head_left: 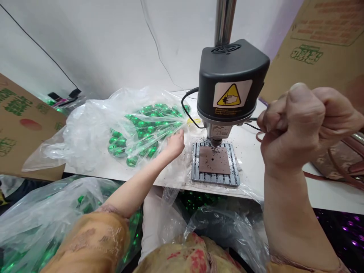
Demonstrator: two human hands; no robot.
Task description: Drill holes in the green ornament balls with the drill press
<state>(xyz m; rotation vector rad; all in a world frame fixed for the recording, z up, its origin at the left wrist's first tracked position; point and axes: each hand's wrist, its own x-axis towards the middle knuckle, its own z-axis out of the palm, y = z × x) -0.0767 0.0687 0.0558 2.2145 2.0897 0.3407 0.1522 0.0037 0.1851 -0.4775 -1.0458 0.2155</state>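
My left hand lies against the gathered end of a clear plastic bag, its fingers curled. What they hold, if anything, is hidden. Shiny green balls fill the bag, and a yellow tie shows at its neck. Raised on the right, my right hand is closed in a fist beside a small black drill press, around its side lever, which the fingers mostly cover. Below the chuck, a brown square plate with a dark hole lies on the slotted metal base.
Dark shavings are scattered on the base and white table. Cardboard boxes stand at left and right. Below the table edge are another plastic bag with green balls and purple shiny items. A black cable loops beside the press.
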